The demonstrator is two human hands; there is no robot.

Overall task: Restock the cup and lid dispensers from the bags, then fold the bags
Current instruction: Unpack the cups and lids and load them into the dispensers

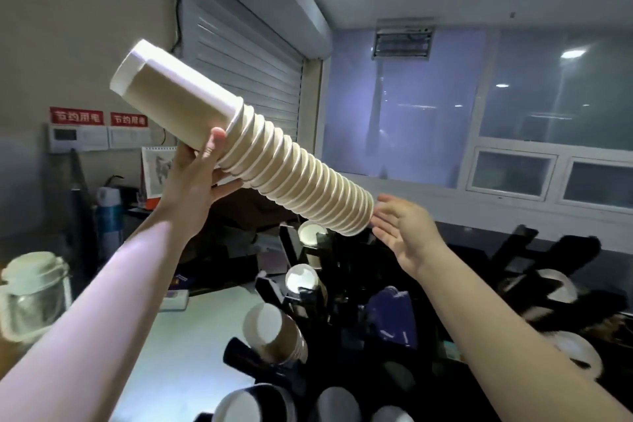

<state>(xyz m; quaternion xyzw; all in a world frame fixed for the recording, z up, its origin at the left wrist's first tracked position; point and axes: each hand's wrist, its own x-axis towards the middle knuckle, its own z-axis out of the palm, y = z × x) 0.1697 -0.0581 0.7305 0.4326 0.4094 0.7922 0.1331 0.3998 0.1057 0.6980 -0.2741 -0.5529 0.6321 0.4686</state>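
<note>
The left hand (202, 178) grips a long cup stack (246, 147) near its upper third, fingers and thumb curled round it, and holds it up in the air, tilted so that the closed bottoms point up and left and the open rims down and right. The right hand (406, 233) is spread wide with straight fingers, its fingertips at or just beside the stack's lower rim; whether they touch cannot be told. The stack hangs above the black dispenser (308, 288), which stands past the right edge of the white counter (171, 346). Several of its slots already hold cups: one bottom shows in a near slot (270, 329), two more (303, 279) and (310, 233) higher up, and others at the lower edge of the view. So the cup restocking looks under way, not finished: this stack is out of its wrapping but not yet in a slot, and the next step is likely to steer its lower end into one. White lids (565, 288) lie in the black holders at right; how full those are cannot be judged. No bag is clearly in view, so the folding seems still to come. A glass jar (34, 295) stands near the counter's left edge.
</note>
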